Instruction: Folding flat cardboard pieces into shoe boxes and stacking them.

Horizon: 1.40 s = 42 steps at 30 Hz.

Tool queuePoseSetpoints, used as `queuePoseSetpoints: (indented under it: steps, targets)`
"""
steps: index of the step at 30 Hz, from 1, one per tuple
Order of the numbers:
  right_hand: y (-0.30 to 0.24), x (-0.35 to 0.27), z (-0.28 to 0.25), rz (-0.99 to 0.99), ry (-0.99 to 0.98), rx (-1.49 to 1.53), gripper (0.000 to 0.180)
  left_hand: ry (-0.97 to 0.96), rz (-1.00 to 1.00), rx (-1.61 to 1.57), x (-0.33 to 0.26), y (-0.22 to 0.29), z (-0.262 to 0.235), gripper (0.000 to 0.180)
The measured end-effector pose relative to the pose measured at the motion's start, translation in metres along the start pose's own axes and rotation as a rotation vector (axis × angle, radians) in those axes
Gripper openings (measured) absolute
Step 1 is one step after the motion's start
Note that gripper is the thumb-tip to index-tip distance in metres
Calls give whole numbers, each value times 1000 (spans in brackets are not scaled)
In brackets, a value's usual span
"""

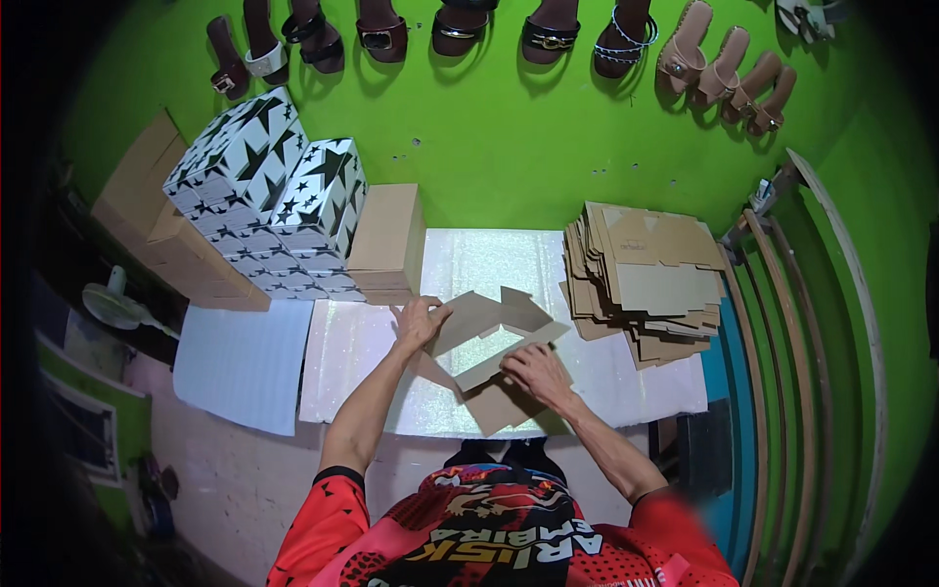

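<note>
A flat brown cardboard box blank (484,328) lies partly folded on the shiny white table top (479,259) in front of me. My left hand (419,321) presses on the blank's left flap with fingers spread. My right hand (536,372) grips the lower right part of the blank, near a raised strip of cardboard. Both forearms come up from the lower edge, with red sleeves.
A stack of flat cardboard blanks (646,274) sits at the table's right. Folded brown boxes (389,245) and black-and-white star-patterned boxes (269,191) pile up at the left. Sandals (548,34) hang on the green wall. A white fan (115,303) stands far left.
</note>
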State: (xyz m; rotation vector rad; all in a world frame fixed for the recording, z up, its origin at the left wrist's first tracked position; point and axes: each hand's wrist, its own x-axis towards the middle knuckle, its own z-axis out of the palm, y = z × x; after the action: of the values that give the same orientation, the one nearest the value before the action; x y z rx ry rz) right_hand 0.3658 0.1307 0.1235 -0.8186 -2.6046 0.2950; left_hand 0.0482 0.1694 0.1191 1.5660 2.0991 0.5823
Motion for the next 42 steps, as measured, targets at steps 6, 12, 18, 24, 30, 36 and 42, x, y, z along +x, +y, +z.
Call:
queuePoseSetpoints:
  steps: [6, 12, 18, 24, 30, 36, 42]
  targets:
    - [-54, -16, 29, 15, -2, 14, 16, 42, 220, 4, -14, 24, 20, 46]
    - [-80, -5, 43, 20, 47, 72, 17, -4, 316, 23, -43, 25, 42, 41]
    - [-73, -13, 51, 53, -32, 79, 30, 89, 355, 192, -60, 22, 25, 33]
    - [-93, -40, 60, 4, -260, 15, 52, 125, 328, 154, -65, 11, 34, 35]
    - [-99, -54, 67, 86, -211, 99, 55, 121, 336, 223, -64, 13, 31, 47]
    - [-76, -42, 68, 236, -147, 281, 42, 187, 371, 404, -75, 18, 21, 73]
    - [-65, -32, 62, 252, -265, 278, 68, 526, 273, 168, -91, -52, 33, 52]
